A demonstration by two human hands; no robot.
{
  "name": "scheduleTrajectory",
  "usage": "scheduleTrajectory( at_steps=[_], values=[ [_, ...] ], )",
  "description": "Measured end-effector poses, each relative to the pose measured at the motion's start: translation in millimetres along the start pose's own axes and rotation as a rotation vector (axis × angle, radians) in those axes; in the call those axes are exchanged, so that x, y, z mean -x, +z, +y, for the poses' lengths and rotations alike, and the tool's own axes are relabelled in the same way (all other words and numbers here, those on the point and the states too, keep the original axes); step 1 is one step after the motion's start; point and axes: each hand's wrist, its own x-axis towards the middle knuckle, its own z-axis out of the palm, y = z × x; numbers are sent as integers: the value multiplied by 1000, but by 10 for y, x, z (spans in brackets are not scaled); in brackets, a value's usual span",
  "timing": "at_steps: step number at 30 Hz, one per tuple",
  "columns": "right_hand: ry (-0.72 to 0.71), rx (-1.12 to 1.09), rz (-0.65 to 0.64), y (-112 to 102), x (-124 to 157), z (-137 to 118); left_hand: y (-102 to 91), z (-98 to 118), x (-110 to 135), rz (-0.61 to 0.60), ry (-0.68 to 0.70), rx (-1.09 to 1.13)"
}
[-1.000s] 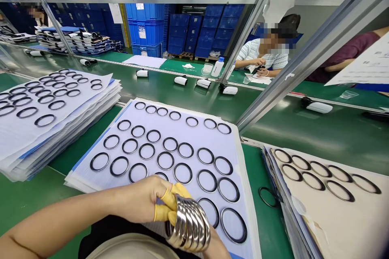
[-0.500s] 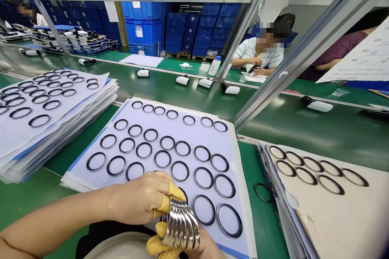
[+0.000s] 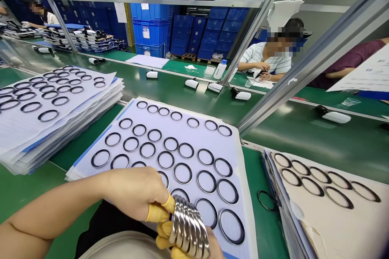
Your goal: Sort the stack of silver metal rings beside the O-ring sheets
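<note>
A stack of shiny metal rings (image 3: 191, 226) is held low in front of my body. My left hand (image 3: 141, 194), in yellow finger cots, comes in from the left and has its fingers closed at the near side of the stack. From below, my right hand (image 3: 215, 247) grips the same rings, mostly hidden behind them. Beneath both hands lies a white sheet (image 3: 212, 135) with rows of dark-rimmed rings (image 3: 227, 226) on it. My left hand and forearm cover part of the lower rows.
To the left stands a pile of sheets (image 3: 100, 99) bearing more rings. A beige board (image 3: 331, 226) with several rings lies at the right, a loose ring (image 3: 266, 201) beside it. Past the metal post (image 3: 291, 66), white-and-black parts (image 3: 241, 94) line the green bench, where a co-worker (image 3: 273, 54) sits.
The view has shifted a little, so the scene sits slightly further right. Both hands and the ring stack have moved slightly right and down, and the left fingers have shifted on the rings.
</note>
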Motion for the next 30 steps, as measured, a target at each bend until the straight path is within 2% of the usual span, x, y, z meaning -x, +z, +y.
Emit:
scheduleTrajectory(
  at_steps=[6, 13, 18, 20, 24, 27, 30],
  values=[
    [-97, 133, 106, -16, -77, 95, 41, -85, 6, -190, -21, 521],
    [-44, -34, 214, -45, -80, 26, 88, 22, -33, -338, -133, 700],
    [-66, -183, 237, -114, -63, -113, 178, -1, -38, -369, -137, 776],
    [-57, -141, 264, -130, -45, -187, 227, -33, -34, -350, -86, 740],
    [-66, -60, 354, -123, 4, -284, 307, -67, -53, -227, 20, 699],
    [-85, -56, 382, -98, 30, -307, 366, -53, -104, -128, 59, 823],
    [-73, -54, 384, -80, 37, -324, 443, -39, -155, -24, 12, 1039]
  ],
)
